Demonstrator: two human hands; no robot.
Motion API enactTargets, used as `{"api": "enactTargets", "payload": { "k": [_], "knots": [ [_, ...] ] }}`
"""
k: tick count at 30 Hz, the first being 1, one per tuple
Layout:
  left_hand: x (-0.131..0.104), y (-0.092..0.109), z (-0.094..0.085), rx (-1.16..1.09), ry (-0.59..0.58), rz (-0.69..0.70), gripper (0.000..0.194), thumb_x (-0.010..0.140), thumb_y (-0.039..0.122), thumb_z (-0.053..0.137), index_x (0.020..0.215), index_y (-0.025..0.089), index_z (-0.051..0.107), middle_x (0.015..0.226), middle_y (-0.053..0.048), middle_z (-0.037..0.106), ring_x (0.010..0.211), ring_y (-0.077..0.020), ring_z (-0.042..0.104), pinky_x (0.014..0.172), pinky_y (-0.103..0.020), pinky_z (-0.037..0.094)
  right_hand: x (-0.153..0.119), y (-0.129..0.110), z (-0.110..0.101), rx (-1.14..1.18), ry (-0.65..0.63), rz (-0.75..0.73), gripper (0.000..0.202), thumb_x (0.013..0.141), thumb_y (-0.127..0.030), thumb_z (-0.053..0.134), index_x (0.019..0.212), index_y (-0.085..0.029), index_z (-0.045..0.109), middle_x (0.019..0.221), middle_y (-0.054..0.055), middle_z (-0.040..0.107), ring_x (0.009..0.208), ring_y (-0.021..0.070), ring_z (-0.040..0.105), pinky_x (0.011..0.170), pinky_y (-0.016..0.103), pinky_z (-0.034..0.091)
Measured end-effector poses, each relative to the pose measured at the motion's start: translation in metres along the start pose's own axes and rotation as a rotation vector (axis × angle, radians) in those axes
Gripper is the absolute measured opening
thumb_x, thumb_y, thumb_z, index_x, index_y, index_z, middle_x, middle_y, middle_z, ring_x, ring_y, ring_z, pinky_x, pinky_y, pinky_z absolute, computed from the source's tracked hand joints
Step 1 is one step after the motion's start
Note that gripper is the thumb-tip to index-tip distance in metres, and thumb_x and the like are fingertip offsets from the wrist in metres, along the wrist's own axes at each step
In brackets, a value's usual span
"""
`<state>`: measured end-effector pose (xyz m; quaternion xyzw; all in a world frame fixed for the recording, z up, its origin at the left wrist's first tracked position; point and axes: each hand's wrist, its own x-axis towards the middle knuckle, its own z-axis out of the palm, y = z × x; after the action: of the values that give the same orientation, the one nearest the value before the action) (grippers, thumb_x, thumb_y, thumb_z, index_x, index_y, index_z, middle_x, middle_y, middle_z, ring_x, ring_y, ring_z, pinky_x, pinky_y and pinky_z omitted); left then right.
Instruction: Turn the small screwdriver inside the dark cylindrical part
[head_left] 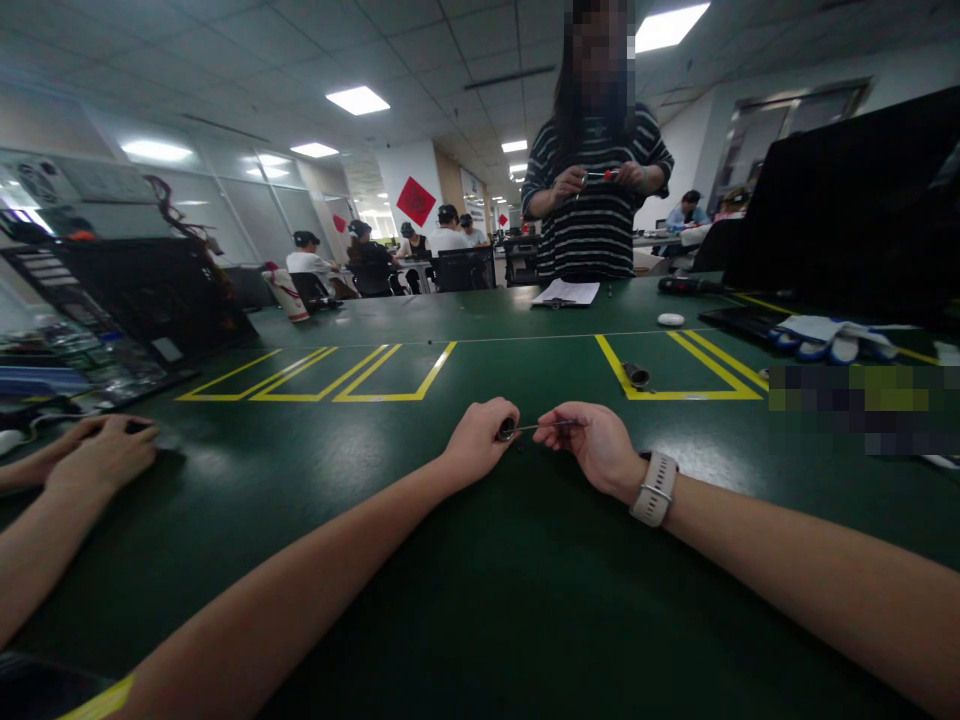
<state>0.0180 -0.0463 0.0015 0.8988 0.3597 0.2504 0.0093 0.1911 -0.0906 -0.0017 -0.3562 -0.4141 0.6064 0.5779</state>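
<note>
Near the middle of the green table (465, 580), my left hand (480, 437) is closed round a small, hollow metal cylinder (506, 430) whose open end faces right. My right hand (589, 445), with a pale watch on its wrist, pinches a thin metal rod-like tool (529, 428). The tool's tip reaches to the cylinder's mouth; whether it is inside, I cannot tell. A tiny dark piece (520, 449) lies on the table just below the tool. Farther right, another dark metal cylinder (636, 375) rests by a yellow tape line.
Yellow tape outlines (379, 398) mark the table. A co-worker's hands (105, 450) are at the left. Across the table stands a person in a striped top (589, 220), beside a clipboard with paper (566, 293). Gloves (832, 335) and a large black monitor (862, 200) are at the right.
</note>
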Motion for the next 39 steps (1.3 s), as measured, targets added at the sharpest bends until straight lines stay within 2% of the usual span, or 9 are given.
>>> {"api": "enactTargets", "payload": {
  "k": [10,17,22,25,27,30,35,39],
  "knots": [
    [0.0,0.002,-0.002,0.021,-0.017,-0.089,0.003,0.076,0.017,0.053,0.079,0.018,0.052,0.077,0.0,0.056,0.072,-0.0145,0.051,0.065,-0.027,0.037,-0.003,-0.002,-0.001,-0.104,0.115,-0.109,0.019,0.065,-0.024,0.052,0.056,-0.013,0.064,0.049,0.004,0.062,0.047,0.0127,0.051,0.05,0.027,0.037],
    [-0.001,-0.001,0.002,-0.039,0.001,-0.189,0.007,0.074,0.018,0.056,0.081,0.018,0.054,0.078,0.0,0.056,0.072,-0.015,0.051,0.063,-0.028,0.039,-0.002,0.0,-0.002,-0.209,0.1,-0.113,0.019,0.066,-0.021,0.05,0.053,-0.015,0.062,0.049,0.002,0.059,0.048,0.0123,0.051,0.05,0.026,0.036],
    [-0.002,-0.001,0.003,-0.104,0.053,-0.228,0.017,0.071,0.018,0.059,0.086,0.018,0.052,0.083,-0.001,0.055,0.074,-0.0152,0.051,0.063,-0.028,0.041,0.0,0.002,-0.005,-0.216,0.135,-0.169,0.018,0.07,-0.025,0.051,0.057,-0.016,0.061,0.053,0.003,0.059,0.052,0.0136,0.051,0.051,0.028,0.037],
    [0.0,-0.002,0.003,-0.126,0.115,-0.295,0.022,0.068,0.017,0.062,0.087,0.016,0.051,0.084,-0.001,0.054,0.074,-0.015,0.051,0.064,-0.028,0.042,0.001,0.003,-0.005,-0.285,0.168,-0.249,0.018,0.075,-0.031,0.052,0.07,-0.018,0.062,0.068,0.003,0.062,0.064,0.0156,0.055,0.059,0.029,0.041],
    [0.001,-0.003,0.002,-0.122,0.168,-0.333,0.022,0.067,0.018,0.063,0.085,0.016,0.051,0.083,-0.001,0.052,0.075,-0.0152,0.05,0.066,-0.028,0.043,0.003,0.005,-0.003,-0.422,0.119,-0.271,0.02,0.076,-0.035,0.053,0.082,-0.019,0.063,0.082,0.004,0.063,0.077,0.0173,0.057,0.068,0.031,0.042],
    [0.001,-0.006,0.001,-0.119,0.252,-0.332,0.02,0.065,0.017,0.066,0.08,0.015,0.053,0.083,-0.002,0.051,0.08,-0.0161,0.05,0.072,-0.03,0.044,0.004,0.007,0.002,-0.691,-0.069,-0.271,0.021,0.079,-0.033,0.051,0.094,-0.021,0.06,0.096,0.004,0.061,0.09,0.0183,0.055,0.079,0.034,0.04],
    [-0.002,-0.011,0.001,-0.145,0.356,-0.365,0.02,0.066,0.015,0.066,0.085,0.017,0.059,0.089,-0.003,0.052,0.087,-0.0172,0.052,0.08,-0.032,0.043,0.001,0.007,0.007,-1.02,-0.32,-0.222,0.018,0.081,-0.029,0.051,0.097,-0.024,0.055,0.094,0.004,0.059,0.084,0.0201,0.055,0.074,0.037,0.041],
    [-0.002,-0.016,0.003,-0.134,0.367,-0.368,0.022,0.069,0.018,0.065,0.09,0.02,0.059,0.091,-0.003,0.056,0.089,-0.0193,0.053,0.082,-0.037,0.042,-0.008,0.006,0.008,-1.127,-0.43,-0.311,0.015,0.08,-0.027,0.053,0.096,-0.026,0.054,0.093,0.003,0.06,0.083,0.0211,0.056,0.075,0.039,0.043]
  ]
}}
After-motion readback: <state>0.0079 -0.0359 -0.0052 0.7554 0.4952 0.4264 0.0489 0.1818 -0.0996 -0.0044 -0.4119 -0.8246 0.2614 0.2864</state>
